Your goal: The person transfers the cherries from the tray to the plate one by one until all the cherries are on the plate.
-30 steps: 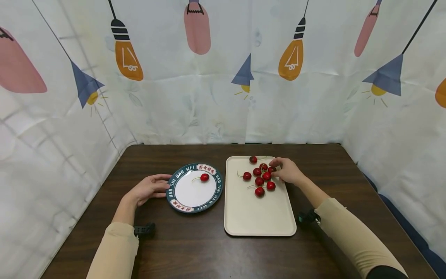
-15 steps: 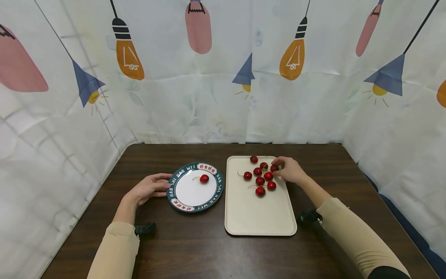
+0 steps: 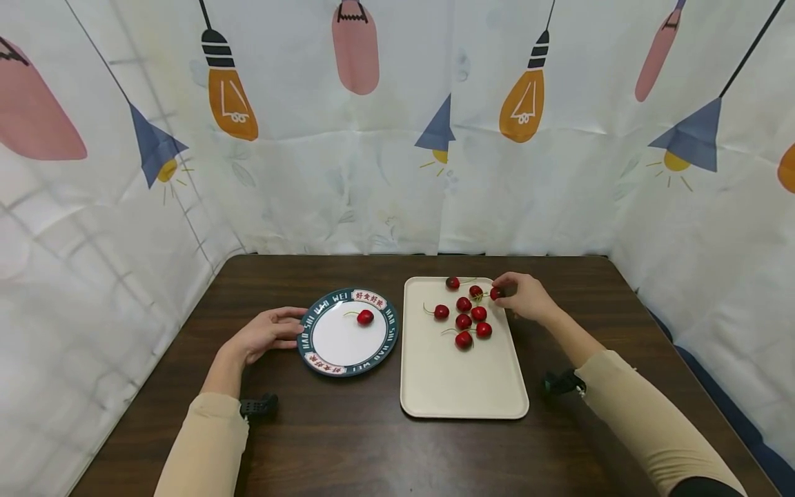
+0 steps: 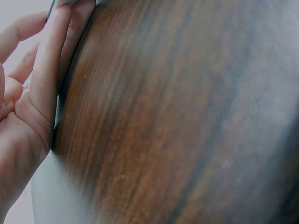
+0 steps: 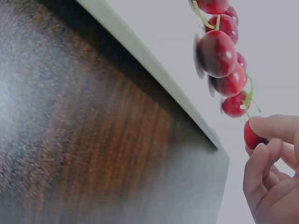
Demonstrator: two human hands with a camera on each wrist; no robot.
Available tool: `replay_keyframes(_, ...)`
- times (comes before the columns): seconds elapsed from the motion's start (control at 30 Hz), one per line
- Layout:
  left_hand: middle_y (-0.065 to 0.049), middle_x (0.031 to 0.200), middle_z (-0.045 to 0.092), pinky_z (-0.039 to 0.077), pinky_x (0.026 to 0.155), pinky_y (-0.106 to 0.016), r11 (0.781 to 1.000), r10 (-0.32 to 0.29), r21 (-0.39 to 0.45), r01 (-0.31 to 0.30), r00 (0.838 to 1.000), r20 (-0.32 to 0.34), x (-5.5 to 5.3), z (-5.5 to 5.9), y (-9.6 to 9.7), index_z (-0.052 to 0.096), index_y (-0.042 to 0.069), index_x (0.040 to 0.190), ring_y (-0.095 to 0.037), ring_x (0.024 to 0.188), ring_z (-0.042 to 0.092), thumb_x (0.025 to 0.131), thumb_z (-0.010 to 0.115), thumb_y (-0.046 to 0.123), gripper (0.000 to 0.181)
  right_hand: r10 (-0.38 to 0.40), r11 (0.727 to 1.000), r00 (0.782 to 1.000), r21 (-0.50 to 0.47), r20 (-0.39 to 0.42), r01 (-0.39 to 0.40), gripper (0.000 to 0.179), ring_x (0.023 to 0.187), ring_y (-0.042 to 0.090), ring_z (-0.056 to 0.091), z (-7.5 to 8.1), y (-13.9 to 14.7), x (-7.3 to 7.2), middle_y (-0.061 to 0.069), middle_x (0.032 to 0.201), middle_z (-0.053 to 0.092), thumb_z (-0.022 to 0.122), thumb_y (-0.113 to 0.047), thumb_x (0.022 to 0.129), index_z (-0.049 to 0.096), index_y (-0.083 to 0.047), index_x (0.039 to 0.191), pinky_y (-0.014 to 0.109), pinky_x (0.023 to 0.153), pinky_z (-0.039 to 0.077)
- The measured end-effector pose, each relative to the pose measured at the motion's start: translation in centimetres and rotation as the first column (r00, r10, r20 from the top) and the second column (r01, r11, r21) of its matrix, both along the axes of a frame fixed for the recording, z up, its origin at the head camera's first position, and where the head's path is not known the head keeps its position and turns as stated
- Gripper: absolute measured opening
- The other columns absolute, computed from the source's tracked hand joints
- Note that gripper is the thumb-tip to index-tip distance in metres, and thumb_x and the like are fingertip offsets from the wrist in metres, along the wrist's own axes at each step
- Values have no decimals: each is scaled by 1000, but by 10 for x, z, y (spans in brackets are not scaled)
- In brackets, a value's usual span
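Between the thumb and fingers of my right hand (image 3: 526, 297) is a dark red cherry (image 3: 496, 293), pinched near the tray's upper right edge. The right wrist view shows the same cherry (image 5: 253, 135) at the fingertips, close to the green stems of its neighbours. Several more cherries (image 3: 463, 322) lie on the cream rectangular tray (image 3: 462, 386), mostly in its upper half. My left hand (image 3: 266, 337) rests with extended fingertips at the left rim of a round plate (image 3: 348, 352) with a dark green patterned border. One cherry (image 3: 365, 317) with its stem lies on that plate.
Both the plate and the tray stand on a dark wood-grain table (image 3: 348, 442), with a narrow gap between them. A white curtain (image 3: 310, 186) printed with lamps and bulbs encloses the back and sides. Black straps (image 3: 257, 407) sit at both wrists.
My right hand has drawn a cherry away from the cluster, up and to the right toward the tray's edge. Nearby cherries have shifted slightly. The left hand stays at the plate.
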State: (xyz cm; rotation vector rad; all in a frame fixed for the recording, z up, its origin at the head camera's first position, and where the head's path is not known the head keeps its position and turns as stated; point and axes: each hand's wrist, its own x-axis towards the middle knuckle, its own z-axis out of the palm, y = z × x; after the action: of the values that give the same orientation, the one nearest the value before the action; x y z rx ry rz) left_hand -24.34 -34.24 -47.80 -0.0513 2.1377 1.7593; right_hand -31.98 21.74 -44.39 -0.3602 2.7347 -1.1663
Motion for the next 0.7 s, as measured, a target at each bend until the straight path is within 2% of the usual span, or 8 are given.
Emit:
replay_keyframes(0.23, -18, 133, 58, 58, 91, -37, 1000, -12, 1, 12, 1000, -4, 1, -1, 0, 40, -3, 153, -19, 106, 66, 102, 66, 15, 60, 14, 1000, 1000, 12, -5, -14, 36, 56, 24, 55, 1, 1, 2, 22, 123, 62, 75, -8, 93, 63, -1, 127, 35, 53, 54)
replay_keyframes(0.43, -18, 134, 58, 58, 92, -38, 1000, -1, 1, 1, 1000, 2, -1, -3, -2, 41, -1, 153, -20, 108, 66, 102, 66, 15, 59, 23, 1000, 1000, 19, -11, -23, 36, 85, 28, 61, 5, -2, 5, 20, 124, 63, 74, -12, 95, 63, -2, 127, 35, 60, 58)
replay_keyframes(0.5, -17, 133, 58, 58, 92, -38, 1000, 9, 0, -9, 1000, 5, -1, -3, -2, 43, -1, 153, -20, 107, 66, 102, 67, 15, 58, 21, 1000, 1000, 13, -19, -21, 35, 89, 29, 60, 8, -4, 5, 19, 124, 63, 74, -13, 94, 63, -2, 127, 35, 62, 58)
replay_keyframes(0.7, -16, 132, 60, 58, 92, -38, 1000, -4, 2, 4, 1000, -5, -1, -3, -4, 42, -1, 153, -20, 107, 66, 101, 67, 16, 60, 35, 999, 999, 11, -24, -35, 36, 76, 26, 59, 18, -6, 8, 20, 127, 62, 72, -14, 96, 63, -3, 128, 36, 59, 55)
